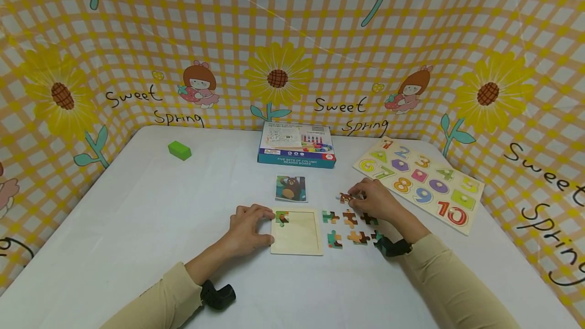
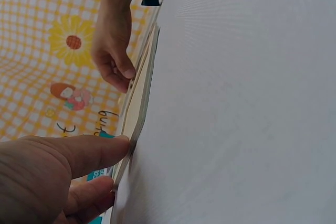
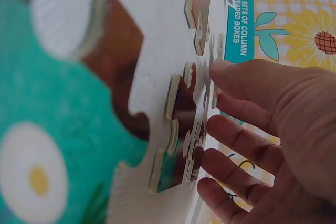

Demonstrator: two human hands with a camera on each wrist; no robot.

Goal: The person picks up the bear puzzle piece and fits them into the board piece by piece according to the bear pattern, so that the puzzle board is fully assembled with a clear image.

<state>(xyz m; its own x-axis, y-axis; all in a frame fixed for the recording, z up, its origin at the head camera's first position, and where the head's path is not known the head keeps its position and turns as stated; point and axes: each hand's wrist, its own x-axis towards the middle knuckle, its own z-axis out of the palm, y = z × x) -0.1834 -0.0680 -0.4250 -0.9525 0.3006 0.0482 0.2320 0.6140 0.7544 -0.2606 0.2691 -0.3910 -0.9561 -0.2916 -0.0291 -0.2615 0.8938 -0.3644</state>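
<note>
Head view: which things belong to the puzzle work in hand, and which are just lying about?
Belongs to the job:
wooden tray, left hand at its edge
corner piece, in the tray
loose puzzle pieces, one at the right hand
bear card, likely the reference

Apparently just lying about:
green block
teal-edged box
number board

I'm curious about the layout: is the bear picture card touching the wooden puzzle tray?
Apart: the head view shows a strip of white tabletop between the bear picture card and the wooden puzzle tray.
</note>
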